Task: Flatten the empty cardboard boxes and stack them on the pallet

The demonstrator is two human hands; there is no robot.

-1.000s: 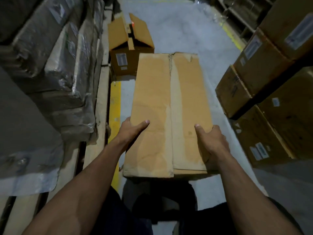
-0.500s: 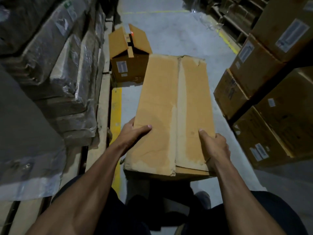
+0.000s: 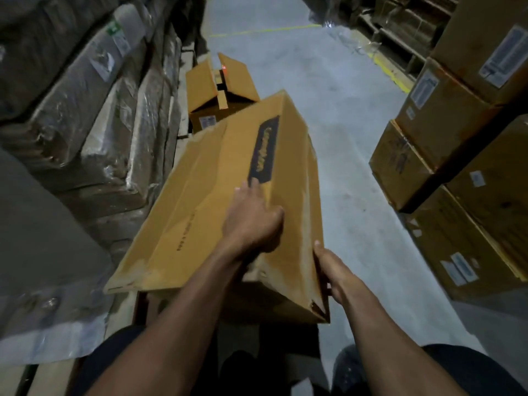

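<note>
The long tan cardboard box (image 3: 228,201) in hand is not yet flat: it forms a tented ridge, tipped on edge over the aisle floor. The left hand (image 3: 253,221) lies spread, pressing its upper panel; the right hand (image 3: 333,270) grips the near right edge. Beyond the left hand a smaller brown box with raised flaps (image 3: 220,92) stands untouched. By my reading, flattening is underway and stacking remains.

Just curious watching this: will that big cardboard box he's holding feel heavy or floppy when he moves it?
Probably light: the cardboard box is tilted up by just the left hand and right hand. Likely a bit floppy, since its near edges look worn and crumpled. It could twist or sag when carried.
</note>
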